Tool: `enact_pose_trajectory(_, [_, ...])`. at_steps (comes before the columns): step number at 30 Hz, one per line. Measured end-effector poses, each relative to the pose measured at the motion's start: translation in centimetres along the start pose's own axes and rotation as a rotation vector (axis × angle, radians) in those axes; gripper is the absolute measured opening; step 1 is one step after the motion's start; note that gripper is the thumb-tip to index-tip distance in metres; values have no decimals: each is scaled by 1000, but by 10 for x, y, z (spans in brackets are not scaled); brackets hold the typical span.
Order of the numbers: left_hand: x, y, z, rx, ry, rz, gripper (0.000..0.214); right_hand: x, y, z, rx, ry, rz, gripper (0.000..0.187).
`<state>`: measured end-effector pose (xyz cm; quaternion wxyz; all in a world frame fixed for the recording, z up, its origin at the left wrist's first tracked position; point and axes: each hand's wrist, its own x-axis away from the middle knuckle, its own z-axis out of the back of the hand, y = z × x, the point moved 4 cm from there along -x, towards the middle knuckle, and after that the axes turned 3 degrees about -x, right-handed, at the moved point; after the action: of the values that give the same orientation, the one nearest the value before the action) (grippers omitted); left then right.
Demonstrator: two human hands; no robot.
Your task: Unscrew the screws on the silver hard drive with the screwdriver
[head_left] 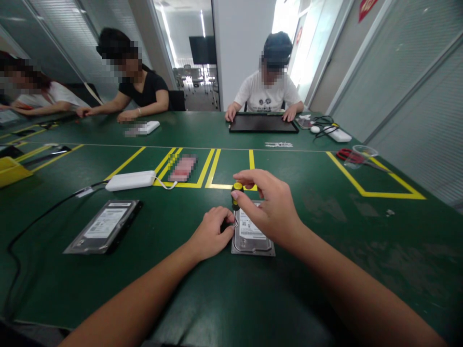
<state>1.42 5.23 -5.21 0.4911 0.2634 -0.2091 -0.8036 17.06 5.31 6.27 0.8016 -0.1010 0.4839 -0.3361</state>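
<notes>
On the table in front of me lies a hard drive (pixel 253 245), label side up. A short screwdriver (pixel 237 196) with a yellow and black handle stands upright over its far left part. My right hand (pixel 271 202) has thumb and fingers around that handle, and covers part of the drive's right side. My left hand (pixel 214 232) rests at the drive's left edge, its thumb and curled fingertips gripping there close to the screwdriver's lower end. The screwdriver's tip is hidden. A second hard drive (pixel 104 225) lies farther left, away from both hands.
A white power strip (pixel 130 180) with a black cable (pixel 39 214) lies at left, near a blurred pink phone (pixel 183 168). Yellow tape (pixel 392 195) marks the green table. Red-handled scissors (pixel 350 155) and a clear cup (pixel 363 153) are right. Across sits a person with a dark panel (pixel 264 123).
</notes>
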Motion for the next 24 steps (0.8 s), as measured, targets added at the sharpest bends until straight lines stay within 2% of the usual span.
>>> enact_pose_trajectory(5, [1,-1,-2,-27,-8,14,7,0,-1,-1,0,-37,15,13])
enact_pose_trajectory(16, [1,-2,-1,-28,-9,30,5,-1,1,-1,3,-17,2,5])
enact_pose_trajectory(24, [-1,-3,-1,-9,-19,30,8,1,-1,0,-22,-28,42,13])
